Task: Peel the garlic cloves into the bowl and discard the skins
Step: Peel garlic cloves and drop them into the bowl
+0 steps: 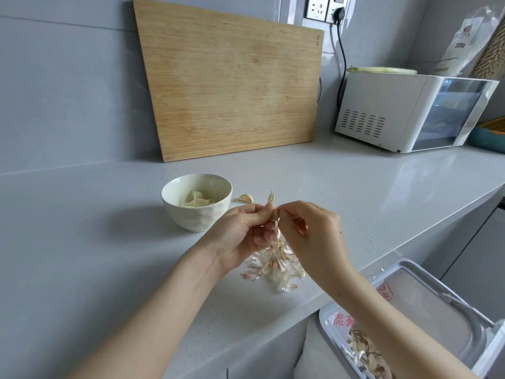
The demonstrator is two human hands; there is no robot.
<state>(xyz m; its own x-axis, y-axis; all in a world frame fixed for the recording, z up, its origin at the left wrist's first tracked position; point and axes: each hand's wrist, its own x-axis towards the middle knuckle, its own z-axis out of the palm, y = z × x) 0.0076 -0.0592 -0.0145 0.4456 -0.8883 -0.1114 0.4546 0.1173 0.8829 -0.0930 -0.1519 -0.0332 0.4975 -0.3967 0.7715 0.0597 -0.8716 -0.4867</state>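
Papery skins [273, 266] heaped near counter [382, 242] edge, bin [325, 324] below.

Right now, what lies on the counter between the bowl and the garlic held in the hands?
In the head view, one loose unpeeled clove lies there on the counter, apart from the bowl and from the held garlic.

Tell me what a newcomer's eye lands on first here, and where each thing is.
Mid-frame above the counter, the left hand and right hand meet, both pinching a garlic clove over a pile of skins. Just behind, to the left, stands a white bowl holding peeled cloves. A big wooden cutting board leans at the back.
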